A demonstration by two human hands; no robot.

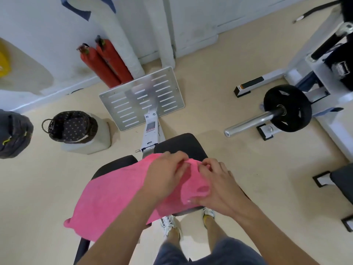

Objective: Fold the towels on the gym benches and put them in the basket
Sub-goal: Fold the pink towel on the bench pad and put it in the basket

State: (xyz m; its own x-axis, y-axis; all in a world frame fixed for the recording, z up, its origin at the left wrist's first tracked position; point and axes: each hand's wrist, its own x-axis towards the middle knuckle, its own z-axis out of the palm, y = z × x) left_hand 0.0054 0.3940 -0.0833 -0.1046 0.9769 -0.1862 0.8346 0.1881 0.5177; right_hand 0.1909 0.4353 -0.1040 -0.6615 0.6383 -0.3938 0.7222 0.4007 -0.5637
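Observation:
A pink towel (112, 196) lies spread across the black padded gym bench (183, 144), its left end hanging off the pad. My left hand (166, 173) pinches the towel's far right edge, fingers curled into the cloth. My right hand (217, 182) rests beside it on the towel's right end, fingertips gripping the same bunched edge. The two hands nearly touch. A dark polka-dot lined basket (70, 127) stands on a grey block on the floor to the left, apart from the bench.
A metal slotted footplate (141, 98) rises beyond the bench. Two red fire extinguishers (105, 64) lean on the wall. A weight plate on a bar (286, 108) sits to the right. A dark bag (13, 134) lies at far left. My feet stand under the bench.

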